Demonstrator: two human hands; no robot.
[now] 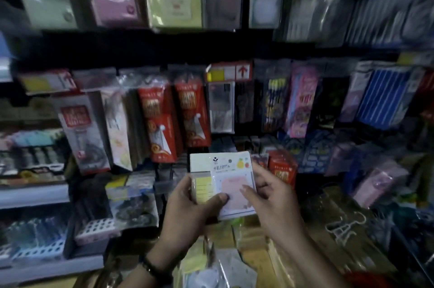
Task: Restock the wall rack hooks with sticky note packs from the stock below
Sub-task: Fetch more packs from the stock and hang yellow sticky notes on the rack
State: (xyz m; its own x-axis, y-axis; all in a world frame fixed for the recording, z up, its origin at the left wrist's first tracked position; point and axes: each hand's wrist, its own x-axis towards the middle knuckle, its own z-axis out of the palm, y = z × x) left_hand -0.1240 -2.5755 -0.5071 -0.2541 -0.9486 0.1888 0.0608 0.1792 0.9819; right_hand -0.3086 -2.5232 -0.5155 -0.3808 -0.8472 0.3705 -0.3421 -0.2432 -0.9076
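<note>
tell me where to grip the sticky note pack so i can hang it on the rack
Grip the sticky note pack by its lower side edges, coming from below, much as the left hand and right hand hold it. It stands upright, face toward the camera, with the printed header card on top. Keeping that end free probably leaves it clear for hanging.

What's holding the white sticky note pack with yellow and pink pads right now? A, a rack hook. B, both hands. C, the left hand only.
B: the left hand and the right hand each grip a side of the white sticky note pack, thumbs on its front.
</note>
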